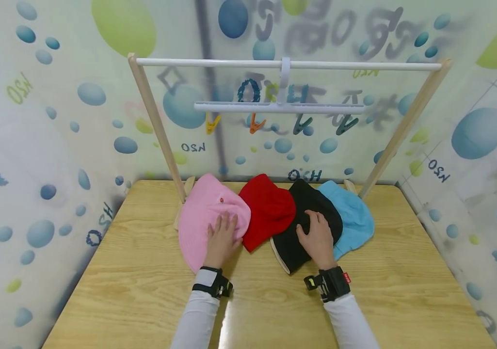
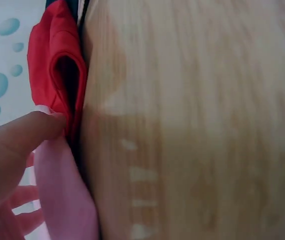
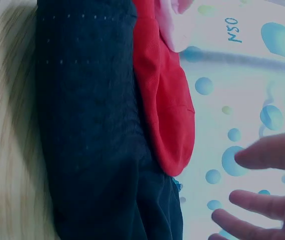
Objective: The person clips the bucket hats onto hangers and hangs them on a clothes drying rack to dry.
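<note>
My left hand (image 1: 221, 241) rests on a pink hat (image 1: 196, 223) with a small red emblem, fingers reaching over its crown. In the left wrist view, the thumb (image 2: 47, 125) touches the pink fabric beside a red hat (image 2: 57, 30). A black hat (image 1: 292, 247) lies under my right hand (image 1: 319, 240), whose fingers are spread. The right wrist view shows these fingers (image 3: 257, 205) apart from the black cloth. Behind the black hat, a light blue hat (image 1: 357, 223) is partly covered. The hats lie in an overlapping row.
A wooden-legged rack with a white bar (image 1: 231, 63) stands at the table's (image 1: 265, 315) back. From it hangs a white hanger (image 1: 239, 107) with yellow (image 1: 212, 124), orange (image 1: 255, 124) and dark green clips (image 1: 346, 125). A bubble-patterned backdrop (image 1: 56, 145) encloses the back and sides.
</note>
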`<state>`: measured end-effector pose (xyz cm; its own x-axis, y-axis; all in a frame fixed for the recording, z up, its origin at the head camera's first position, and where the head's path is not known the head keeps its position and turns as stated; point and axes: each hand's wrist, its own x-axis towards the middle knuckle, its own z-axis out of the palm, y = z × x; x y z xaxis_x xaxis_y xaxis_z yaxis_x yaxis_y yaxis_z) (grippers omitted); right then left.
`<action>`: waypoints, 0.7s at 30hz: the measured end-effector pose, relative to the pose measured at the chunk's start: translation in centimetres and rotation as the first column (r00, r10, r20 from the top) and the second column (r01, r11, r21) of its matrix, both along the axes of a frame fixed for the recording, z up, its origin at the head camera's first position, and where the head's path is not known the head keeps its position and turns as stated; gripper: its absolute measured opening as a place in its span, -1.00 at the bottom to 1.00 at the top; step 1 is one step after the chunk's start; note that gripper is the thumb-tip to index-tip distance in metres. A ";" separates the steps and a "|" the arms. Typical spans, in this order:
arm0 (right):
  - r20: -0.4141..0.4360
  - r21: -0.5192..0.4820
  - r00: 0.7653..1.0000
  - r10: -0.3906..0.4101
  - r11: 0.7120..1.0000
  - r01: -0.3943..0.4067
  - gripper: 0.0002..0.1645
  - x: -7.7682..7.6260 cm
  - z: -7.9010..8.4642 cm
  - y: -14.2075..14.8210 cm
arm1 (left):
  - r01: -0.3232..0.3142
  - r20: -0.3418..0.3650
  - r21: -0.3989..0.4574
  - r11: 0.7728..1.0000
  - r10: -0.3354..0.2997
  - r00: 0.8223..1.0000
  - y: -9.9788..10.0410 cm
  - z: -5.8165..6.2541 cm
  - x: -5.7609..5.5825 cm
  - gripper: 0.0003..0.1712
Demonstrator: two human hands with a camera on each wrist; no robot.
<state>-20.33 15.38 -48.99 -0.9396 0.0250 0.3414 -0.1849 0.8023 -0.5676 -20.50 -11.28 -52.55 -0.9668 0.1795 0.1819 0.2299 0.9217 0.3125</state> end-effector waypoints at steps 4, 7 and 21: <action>0.027 -0.056 1.000 -0.014 0.998 0.015 -0.55 -0.1 0.0 -0.7 | -0.006 0.000 0.013 1.000 0.006 1.000 -0.2 -0.4 0.0 -0.22; 0.017 -0.085 1.000 0.007 0.996 -0.005 -0.60 -0.4 -0.2 -1.3 | -0.005 0.008 0.014 1.000 0.005 1.000 -0.2 -0.7 0.0 -0.32; -0.034 -0.140 0.986 0.161 0.976 -0.164 -0.71 -2.6 0.6 -3.7 | -0.073 -0.045 0.077 0.994 0.076 0.996 0.3 1.1 -0.4 -0.76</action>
